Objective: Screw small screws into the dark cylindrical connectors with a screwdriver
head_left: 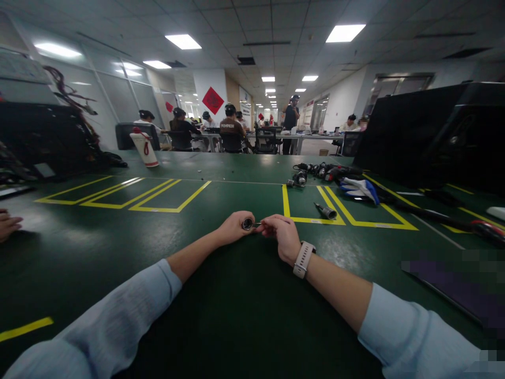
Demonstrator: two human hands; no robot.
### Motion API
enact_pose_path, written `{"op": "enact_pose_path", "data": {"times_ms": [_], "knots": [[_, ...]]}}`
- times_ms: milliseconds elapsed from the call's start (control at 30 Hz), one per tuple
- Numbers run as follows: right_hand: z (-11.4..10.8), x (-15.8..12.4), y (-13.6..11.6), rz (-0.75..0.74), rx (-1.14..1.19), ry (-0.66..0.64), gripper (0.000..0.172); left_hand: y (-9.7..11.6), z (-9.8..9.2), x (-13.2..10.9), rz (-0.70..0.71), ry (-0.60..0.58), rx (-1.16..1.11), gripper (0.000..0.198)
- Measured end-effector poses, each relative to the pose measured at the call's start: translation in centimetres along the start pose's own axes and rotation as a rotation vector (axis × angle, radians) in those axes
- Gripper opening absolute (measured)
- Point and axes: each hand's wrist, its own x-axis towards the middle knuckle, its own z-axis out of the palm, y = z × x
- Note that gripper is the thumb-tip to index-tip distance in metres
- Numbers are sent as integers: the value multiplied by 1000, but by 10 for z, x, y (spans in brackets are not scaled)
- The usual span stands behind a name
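Observation:
My left hand (pixel 233 228) is closed around a short cylindrical metal part (pixel 247 223), whose round, hollow end faces me. Close beside it, my right hand (pixel 281 231) pinches a thin metal piece (pixel 258 223) between thumb and fingertips. That thin piece points at the side of the cylinder; whether the two touch I cannot tell. Both hands are just above the green table (pixel 221 316). To the right of my hands, a similar metal part with a narrow tip (pixel 326 211) lies inside a yellow taped outline.
Dark cylindrical parts (pixel 302 176) and a blue-and-white glove (pixel 360 189) lie farther back right. A white cup (pixel 144 147) stands at the back left. Black monitors flank the table. Another person's hand (pixel 8 223) shows at the left edge. A dark flat device (pixel 442 287) lies right.

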Motion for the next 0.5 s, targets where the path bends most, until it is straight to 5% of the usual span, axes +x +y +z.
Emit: {"op": "enact_pose_path", "data": {"times_ms": [300,500], "knots": [[5,-9,-1,-256,-324,-12,13,4,-2,1,1,16,16,10],[2,-3,2,-102,-69,-11,10,5,-2,0,-8,39,7,10]]}}
